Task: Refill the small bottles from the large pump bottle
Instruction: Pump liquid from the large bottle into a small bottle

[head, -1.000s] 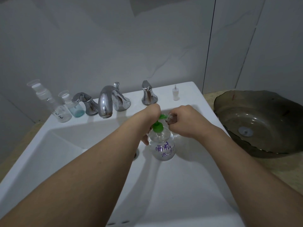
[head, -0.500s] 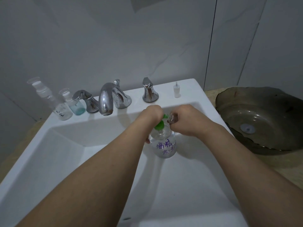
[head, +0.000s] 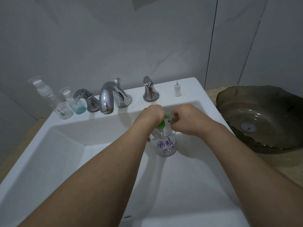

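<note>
**Pump spout held to small bottle's mouth over the sink**

The large pump bottle (head: 164, 143) stood upright inside the white sink (head: 68, 145), towards its right side, with purple handwriting facing the camera. The left hand (head: 151, 114) lay over the green pump head (head: 161, 124), fingers curled down across it. The right hand (head: 188, 119) gripped a small bottle (head: 173, 117), fingers wrapped round it, so only the end nearest the spout showed.

The critical relation: the small bottle lay immediately to the right of the spout tip, its long axis tilted towards the spout, mouth apparently meeting it. Actual contact could not be confirmed. In my judgement, the next press depends on that alignment holding; any drift would spill liquid into the sink.

Two further small bottles (head: 65, 110) (head: 77, 105) stood on the sink ledge left of the tap (head: 107, 99), well apart from both hands. A loose cap (head: 177, 89) stood on the ledge at the right.
</note>
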Motion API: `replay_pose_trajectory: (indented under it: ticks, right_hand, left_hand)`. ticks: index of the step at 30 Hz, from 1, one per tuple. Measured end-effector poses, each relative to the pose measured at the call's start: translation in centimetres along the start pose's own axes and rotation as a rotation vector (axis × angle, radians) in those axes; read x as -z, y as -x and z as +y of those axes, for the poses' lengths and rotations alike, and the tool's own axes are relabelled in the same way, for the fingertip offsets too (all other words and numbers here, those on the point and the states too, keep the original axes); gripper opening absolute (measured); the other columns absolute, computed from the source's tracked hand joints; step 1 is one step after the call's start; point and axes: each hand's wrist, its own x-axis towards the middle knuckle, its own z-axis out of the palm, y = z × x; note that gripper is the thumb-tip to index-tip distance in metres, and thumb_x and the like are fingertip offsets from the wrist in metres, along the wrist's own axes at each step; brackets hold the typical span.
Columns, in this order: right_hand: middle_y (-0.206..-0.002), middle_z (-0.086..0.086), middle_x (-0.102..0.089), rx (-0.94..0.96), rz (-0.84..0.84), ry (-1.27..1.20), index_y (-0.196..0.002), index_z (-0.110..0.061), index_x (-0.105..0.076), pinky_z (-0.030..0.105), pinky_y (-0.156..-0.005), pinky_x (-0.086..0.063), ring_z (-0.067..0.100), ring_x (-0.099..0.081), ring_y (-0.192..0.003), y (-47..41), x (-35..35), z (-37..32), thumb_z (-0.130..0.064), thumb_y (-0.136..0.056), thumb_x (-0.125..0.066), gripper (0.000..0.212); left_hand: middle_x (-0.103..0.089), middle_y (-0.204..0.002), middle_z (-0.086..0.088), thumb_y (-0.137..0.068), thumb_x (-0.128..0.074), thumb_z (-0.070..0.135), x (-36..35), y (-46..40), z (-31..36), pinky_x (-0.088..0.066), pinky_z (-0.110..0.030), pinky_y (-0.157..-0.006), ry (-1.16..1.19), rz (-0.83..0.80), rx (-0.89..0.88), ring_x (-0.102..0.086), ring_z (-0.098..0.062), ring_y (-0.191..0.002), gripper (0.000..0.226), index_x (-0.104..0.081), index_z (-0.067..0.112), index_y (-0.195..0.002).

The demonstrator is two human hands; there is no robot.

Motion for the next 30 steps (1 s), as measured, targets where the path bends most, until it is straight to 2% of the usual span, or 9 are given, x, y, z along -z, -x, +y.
replay_pose_trajectory:
  ticks: [4, 7, 9, 12, 15, 19, 23, 25, 30]
  right_hand:
    - [-0.058, -0.013, -0.048, -0.007, -0.005, 0.003, -0.052, -0.027, -0.048, 0.020, -0.048, -0.031, 0.003, -0.047, -0.056, 0.1, 0.0, 0.0, -0.010, -0.073, -0.065, 0.032]
    - [-0.059, -0.010, -0.052, 0.008, 0.006, 0.001, -0.053, -0.025, -0.050, 0.022, -0.049, -0.033, 0.009, -0.051, -0.057, 0.2, 0.2, -0.1, -0.010, -0.072, -0.063, 0.028]
    - [-0.058, -0.003, -0.054, 0.022, 0.042, 0.006, -0.052, -0.021, -0.049, 0.025, -0.049, -0.033, 0.016, -0.052, -0.058, 0.1, 0.4, -0.1, -0.010, -0.071, -0.061, 0.025]
    - [-0.056, -0.003, -0.053, 0.046, 0.089, 0.006, -0.050, -0.021, -0.046, 0.025, -0.050, -0.032, 0.017, -0.050, -0.057, 0.1, 0.5, -0.1, -0.010, -0.069, -0.060, 0.026]
    - [-0.058, -0.005, -0.054, 0.042, 0.080, -0.007, -0.051, -0.022, -0.048, 0.025, -0.051, -0.034, 0.016, -0.051, -0.058, 0.2, 0.4, -0.2, -0.011, -0.069, -0.060, 0.024]
    - [-0.063, 0.000, -0.060, 0.028, 0.067, -0.017, -0.057, -0.017, -0.056, 0.027, -0.053, -0.043, 0.020, -0.057, -0.063, 0.1, 0.4, -0.1, -0.012, -0.071, -0.061, 0.015]
    - [-0.059, -0.002, -0.056, 0.027, 0.050, -0.035, -0.057, -0.016, -0.055, 0.026, -0.047, -0.038, 0.015, -0.053, -0.057, 0.1, 0.3, 0.0, -0.010, -0.071, -0.061, 0.016]
    - [-0.058, -0.007, -0.053, 0.020, 0.026, -0.043, -0.056, -0.018, -0.053, 0.022, -0.047, -0.033, 0.009, -0.050, -0.055, 0.2, 0.1, 0.0, -0.010, -0.071, -0.062, 0.020]
    - [-0.057, -0.008, -0.049, 0.007, 0.009, -0.035, -0.053, -0.020, -0.048, 0.023, -0.047, -0.030, 0.009, -0.047, -0.054, 0.1, 0.1, 0.2, -0.009, -0.071, -0.063, 0.025]
  left_hand:
    - [-0.055, -0.117, -0.027, -0.096, -0.033, 0.004, 0.0, 0.4, 0.3, -0.051, -0.059, -0.089, 0.020, -0.020, 0.041, -0.056, -0.046, -0.107, 0.027, -0.047, 0.003, -0.073]
    - [-0.055, -0.115, -0.029, -0.100, -0.026, 0.009, 0.5, 0.1, 0.7, -0.047, -0.055, -0.096, 0.046, -0.097, 0.074, -0.055, -0.047, -0.103, 0.032, -0.055, -0.003, -0.091]
    - [-0.055, -0.097, -0.023, -0.094, -0.028, 0.023, 1.0, -0.3, 0.8, -0.053, -0.058, -0.081, 0.056, -0.135, 0.099, -0.056, -0.046, -0.085, 0.036, -0.054, -0.002, -0.095]
    - [-0.058, -0.095, -0.021, -0.084, -0.029, 0.033, 1.5, -0.3, 0.8, -0.055, -0.051, -0.061, 0.045, -0.184, 0.140, -0.057, -0.047, -0.080, 0.043, -0.055, 0.002, -0.100]
    - [-0.058, -0.091, -0.020, -0.083, -0.029, 0.033, 1.6, -0.1, 0.7, -0.055, -0.049, -0.057, 0.005, -0.190, 0.148, -0.057, -0.045, -0.077, 0.038, -0.052, 0.003, -0.090]
    - [-0.056, -0.097, -0.021, -0.093, -0.028, 0.025, 1.5, 0.0, 0.8, -0.054, -0.056, -0.080, -0.001, -0.144, 0.105, -0.056, -0.044, -0.084, 0.040, -0.054, -0.002, -0.105]
    - [-0.047, -0.138, -0.029, -0.105, -0.023, 0.006, 1.0, 0.0, 1.2, -0.036, -0.039, -0.104, 0.080, -0.117, 0.019, -0.045, -0.040, -0.127, 0.040, -0.041, -0.011, -0.136]
    - [-0.046, -0.140, -0.028, -0.105, -0.025, 0.006, 0.7, -0.4, 0.8, -0.038, -0.042, -0.107, 0.014, -0.109, -0.005, -0.045, -0.040, -0.129, 0.039, -0.047, -0.011, -0.131]
    - [-0.056, -0.122, -0.027, -0.096, -0.030, 0.004, 0.2, -0.2, 0.2, -0.051, -0.054, -0.093, -0.029, -0.056, -0.013, -0.058, -0.045, -0.108, 0.028, -0.048, -0.001, -0.076]
